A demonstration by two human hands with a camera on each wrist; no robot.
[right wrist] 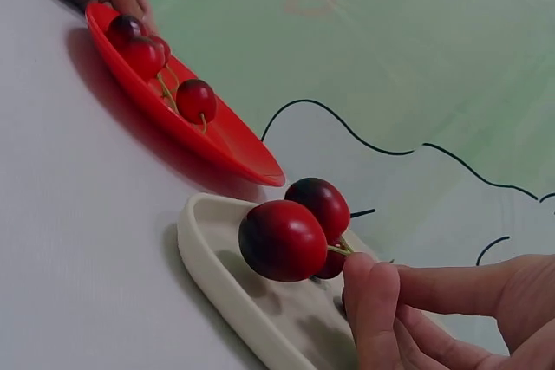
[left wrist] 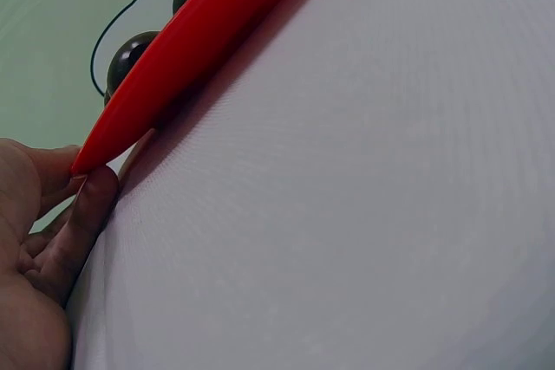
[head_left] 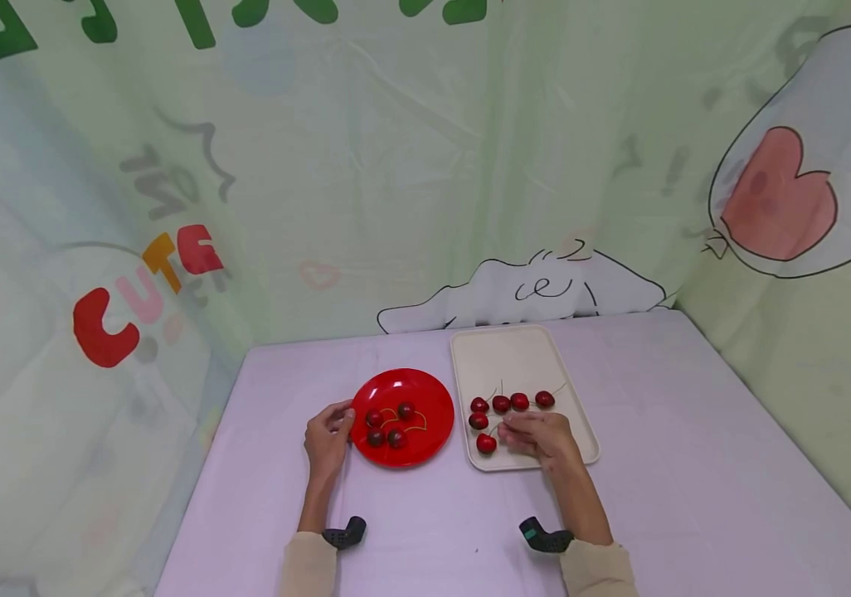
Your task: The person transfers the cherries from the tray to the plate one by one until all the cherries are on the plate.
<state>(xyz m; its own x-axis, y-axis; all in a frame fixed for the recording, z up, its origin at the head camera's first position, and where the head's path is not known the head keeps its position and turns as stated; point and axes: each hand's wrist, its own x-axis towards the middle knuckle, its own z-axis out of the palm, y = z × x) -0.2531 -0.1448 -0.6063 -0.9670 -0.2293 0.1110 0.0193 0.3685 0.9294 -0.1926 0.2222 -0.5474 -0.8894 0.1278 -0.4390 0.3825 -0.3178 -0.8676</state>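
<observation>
At the left edge of a round red plate (head_left: 433,439), my left hand (head_left: 328,439) pinches the rim; the left wrist view shows thumb and finger on either side of it. Several dark red cherries (head_left: 396,438) with stems lie on that plate. My right hand (head_left: 542,434) is over the near part of a cream tray (head_left: 511,352). Between thumb and fingertips it pinches the thin green stem of a cherry (right wrist: 282,240), whose round fruit hangs over the tray in the right wrist view. Several more cherries (head_left: 519,402) lie in the tray beyond the fingers.
The plate and tray stand side by side on a table with a pale lilac cloth (head_left: 425,531). A printed curtain (head_left: 410,182) hangs behind the table and along its sides. Each wrist wears a black device (head_left: 545,537).
</observation>
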